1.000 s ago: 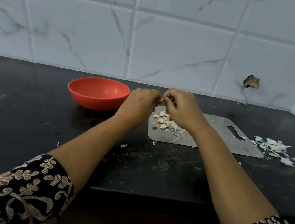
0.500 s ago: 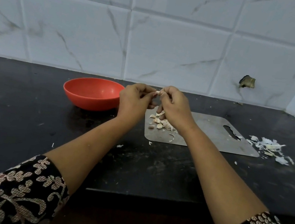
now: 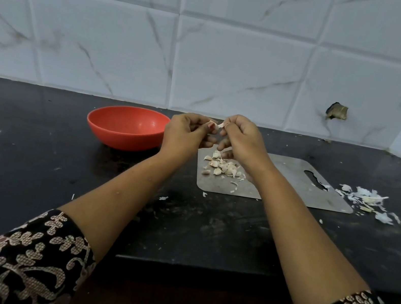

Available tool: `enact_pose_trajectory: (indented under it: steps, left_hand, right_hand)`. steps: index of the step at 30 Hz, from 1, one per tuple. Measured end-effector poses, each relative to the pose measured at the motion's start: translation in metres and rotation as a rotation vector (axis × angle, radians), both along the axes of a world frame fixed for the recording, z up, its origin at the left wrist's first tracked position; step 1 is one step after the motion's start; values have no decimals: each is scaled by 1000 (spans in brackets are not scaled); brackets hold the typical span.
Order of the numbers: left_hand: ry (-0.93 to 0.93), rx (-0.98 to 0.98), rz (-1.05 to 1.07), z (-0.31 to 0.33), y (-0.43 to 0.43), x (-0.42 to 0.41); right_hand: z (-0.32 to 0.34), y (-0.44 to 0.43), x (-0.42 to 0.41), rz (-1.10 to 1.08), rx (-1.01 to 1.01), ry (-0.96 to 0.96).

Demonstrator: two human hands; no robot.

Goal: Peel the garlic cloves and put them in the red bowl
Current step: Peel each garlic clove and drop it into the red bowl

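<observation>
Pale and small, one garlic clove (image 3: 215,125) was held above the dark surface (image 3: 31,162), caught between both sets of fingers. The left hand (image 3: 186,136) was curled inward, thumb and forefinger pinching the clove's left end. The right hand (image 3: 243,140) was likewise curled, its fingers (image 3: 231,125) pinching the right end. Whether the right pinch lay on loose skin or on the clove itself could not be determined, as the item was too small. The clove's long axis was judged to run roughly left to right, spanning the two pinches and near level.

The red bowl (image 3: 121,138) stood to the left of the fingers and lower, just beside the outer edge of the left hand. The right hand was the farther of the two, with the left hand between it and the bowl. No contents could be made out in the bowl.

Directly below the fingers, a pile of cloves (image 3: 223,166) lay on the left end of a steel board (image 3: 290,183). A heap of skins (image 3: 368,198) lay well to the right of the fingers, off the board.

Assessment: peeling was in hand and not yet finished. Once the clove is bare, the drop would suit the left hand, by a short carry leftward and downward over the near rim.
</observation>
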State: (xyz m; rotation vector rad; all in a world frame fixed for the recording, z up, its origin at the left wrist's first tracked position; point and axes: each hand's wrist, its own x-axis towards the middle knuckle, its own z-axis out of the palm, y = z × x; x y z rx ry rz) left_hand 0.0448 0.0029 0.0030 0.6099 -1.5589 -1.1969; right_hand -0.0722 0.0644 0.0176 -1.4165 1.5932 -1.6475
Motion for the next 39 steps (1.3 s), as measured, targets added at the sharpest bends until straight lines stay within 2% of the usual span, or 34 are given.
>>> enact_pose_trajectory:
  steps: [7, 10, 14, 20, 24, 31, 35, 39]
  left_hand:
    - [-69, 44, -53, 0, 3, 2]
    - [-76, 32, -56, 0, 2, 2]
    - [-143, -87, 52, -1, 0, 4]
    - [-159, -210, 147, -3, -2, 3]
    - [-148, -258, 163, -4, -2, 3]
    - [-269, -439, 284, -4, -2, 3]
    - [-367, -534, 316, -4, -2, 4]
    - [-403, -562, 325, -4, 0, 3]
  right_hand:
    - [6, 5, -3, 41, -28, -154]
    - [2, 3, -4, -4, -71, -25]
    - [-2, 3, -3, -7, -92, 121]
    - [-1, 4, -3, 3, -90, -22]
    - [-1, 3, -2, 7, -88, -51]
    - [-4, 2, -5, -41, -104, 172]
    - [-4, 2, -6, -95, -103, 371]
    - [-5, 3, -4, -135, -84, 475]
